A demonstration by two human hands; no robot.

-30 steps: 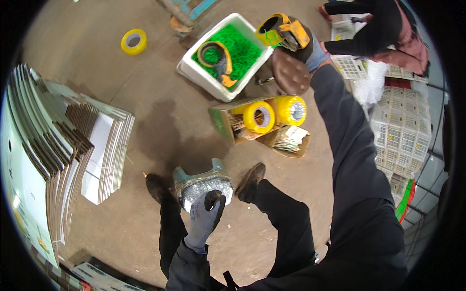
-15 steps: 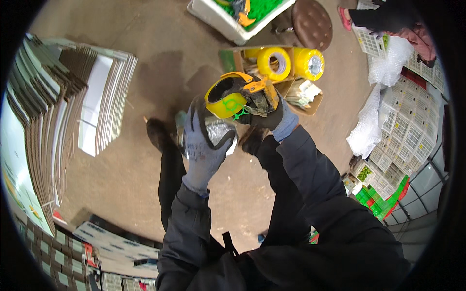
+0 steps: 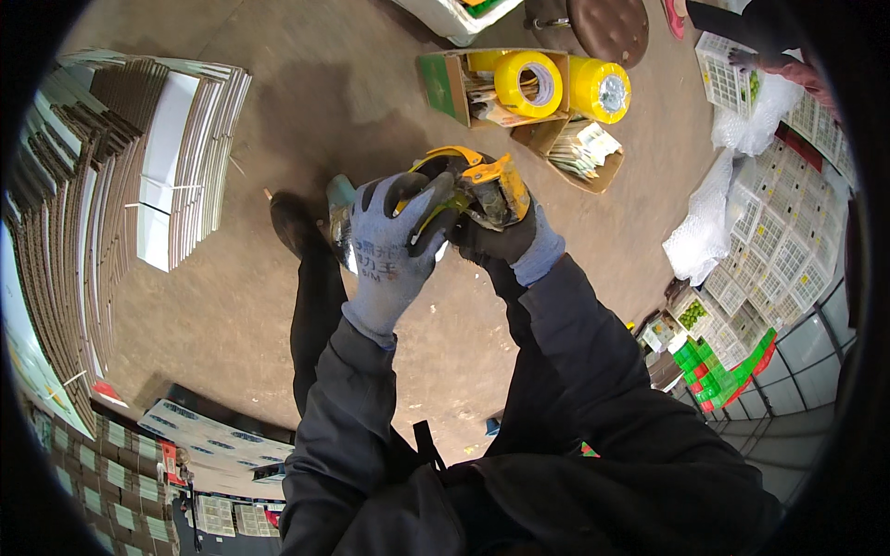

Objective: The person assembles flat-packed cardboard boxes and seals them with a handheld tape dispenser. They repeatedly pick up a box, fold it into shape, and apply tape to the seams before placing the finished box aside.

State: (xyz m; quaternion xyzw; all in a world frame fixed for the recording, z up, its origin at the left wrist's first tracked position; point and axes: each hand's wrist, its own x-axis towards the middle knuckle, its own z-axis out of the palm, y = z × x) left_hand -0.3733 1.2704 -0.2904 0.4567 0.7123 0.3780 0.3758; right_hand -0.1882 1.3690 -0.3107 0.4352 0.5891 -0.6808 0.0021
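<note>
My right hand, in a grey-blue glove with a dark palm, holds a worn orange-and-black tape dispenser in front of me. A yellow roll of tape sits in the dispenser, mostly hidden by fingers. My left hand, in a matching glove, has its fingers curled over the left side of that roll. Partly covered by this hand, a shiny silvery thing with a teal end shows lower down by my left foot; its kind I cannot make out.
Ahead stand a carton with a yellow tape roll, another roll and a small box of papers. A brown stool is beyond. Flattened cartons stack at left. Crates, bubble wrap and another person's hand are at right.
My left hand has risen from beside the silvery thing and closed over the tape roll. The right hand still holds the dispenser, slightly lower. My view has shifted a little.
</note>
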